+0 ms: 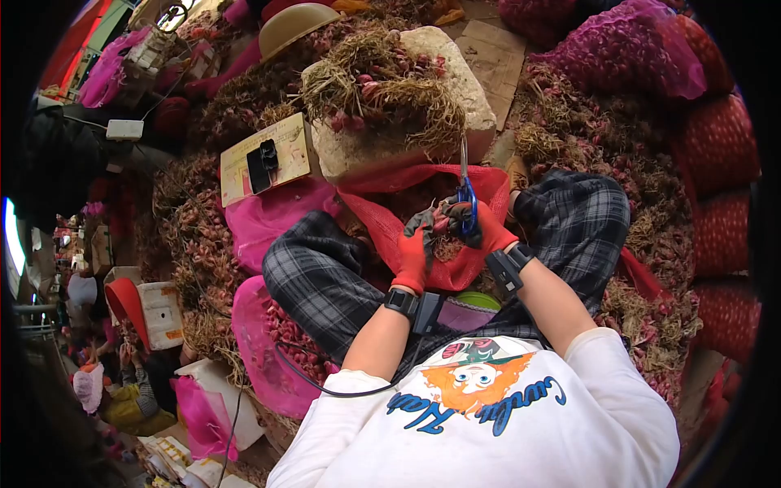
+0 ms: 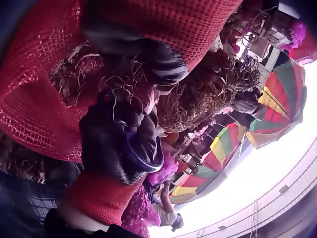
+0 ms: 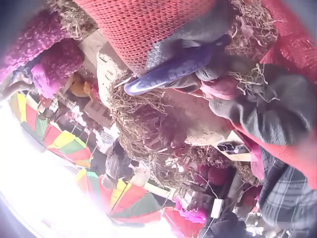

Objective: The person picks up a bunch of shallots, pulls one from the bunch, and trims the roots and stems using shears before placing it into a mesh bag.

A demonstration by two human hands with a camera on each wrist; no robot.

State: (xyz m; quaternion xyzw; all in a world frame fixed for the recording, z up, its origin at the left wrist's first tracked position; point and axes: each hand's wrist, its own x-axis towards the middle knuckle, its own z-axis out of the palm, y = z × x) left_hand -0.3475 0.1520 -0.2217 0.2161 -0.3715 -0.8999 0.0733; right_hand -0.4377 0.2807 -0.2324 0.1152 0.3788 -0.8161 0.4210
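Observation:
Both hands wear red gloves with grey-black palms and meet over an open red mesh bag point(image 1: 382, 213) between the crossed legs. My left hand point(image 1: 416, 248) pinches a pinkish shallot point(image 3: 220, 88), with dry roots point(image 3: 253, 79) sticking out by its fingers. My right hand point(image 1: 488, 231) grips scissors point(image 1: 466, 203) by their blue handles, the blades pointing forward, away from the body. In the right wrist view, the right fingertips are right at the shallot, beside the left fingers point(image 3: 267, 106). More shallots and roots lie in the bag, partly hidden by the hands.
Ahead stands a pale foam block point(image 1: 451, 73) topped with a heap of dried shallots point(image 1: 382, 89). A black phone point(image 1: 262, 165) lies on a board point(image 1: 290, 134) to its left. Loose shallots point(image 1: 191, 236) cover the ground on both sides, with full mesh sacks point(image 1: 720, 228) at right.

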